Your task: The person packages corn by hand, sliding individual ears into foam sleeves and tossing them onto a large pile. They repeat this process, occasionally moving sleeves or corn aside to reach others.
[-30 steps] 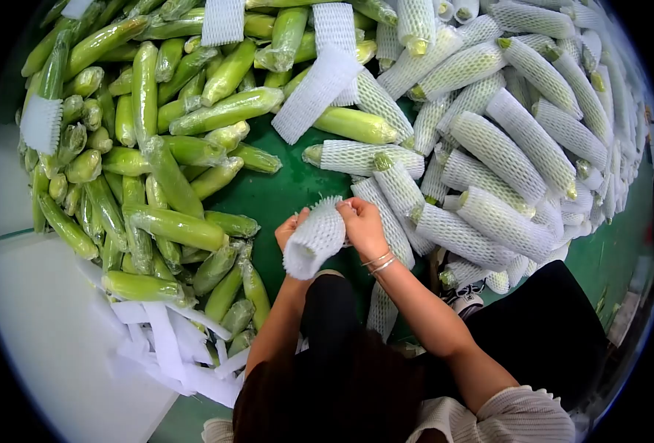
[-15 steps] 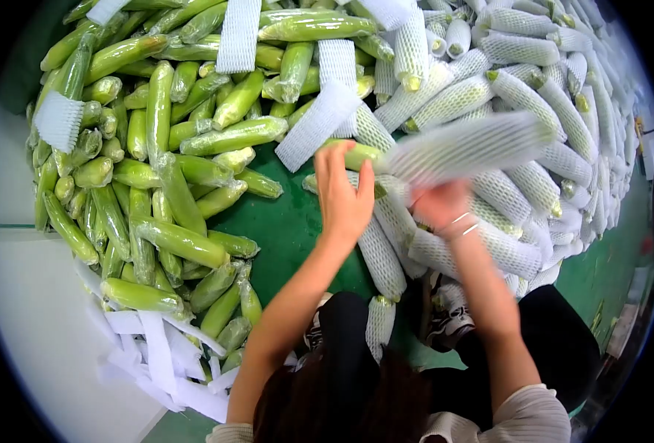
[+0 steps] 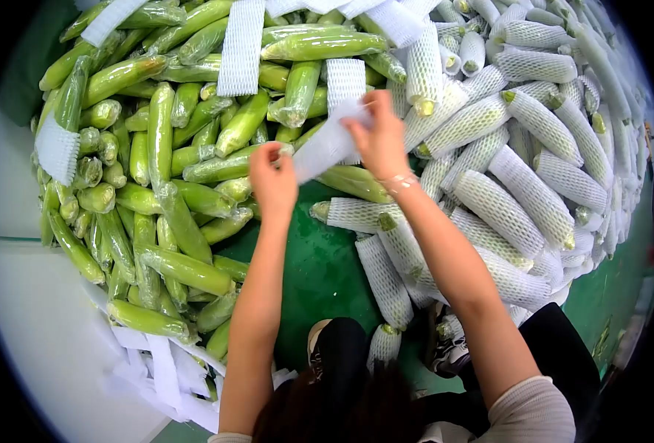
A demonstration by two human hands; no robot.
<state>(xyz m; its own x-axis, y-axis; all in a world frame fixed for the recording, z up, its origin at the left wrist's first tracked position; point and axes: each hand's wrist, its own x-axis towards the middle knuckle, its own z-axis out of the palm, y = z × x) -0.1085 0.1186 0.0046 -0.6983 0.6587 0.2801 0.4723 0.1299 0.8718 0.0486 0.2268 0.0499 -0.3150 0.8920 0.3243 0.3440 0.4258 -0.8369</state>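
A flat white foam net sleeve (image 3: 329, 144) is stretched between my two hands above the edge of the corn piles. My left hand (image 3: 274, 183) pinches its lower left end. At the upper right end, my right hand (image 3: 383, 136) grips it with thumb and fingers. Below the right hand lies a green ear of corn (image 3: 353, 182) with no net on it. Beside it rests an ear of corn in a net sleeve (image 3: 356, 215). Another flat foam net sleeve (image 3: 345, 81) lies just behind the held one.
Film-wrapped ears of corn (image 3: 187, 266) are heaped on the left, with loose foam sleeves (image 3: 240, 48) on top. Netted ears (image 3: 500, 203) form a large pile on the right. White strips (image 3: 166, 373) lie at lower left. Green floor (image 3: 308, 273) shows between the piles, near my shoes (image 3: 449, 354).
My left hand has left the corn and moved left. My right hand has swung from the netted pile up and left. Both now hold a foam sleeve that was lying on the pile.
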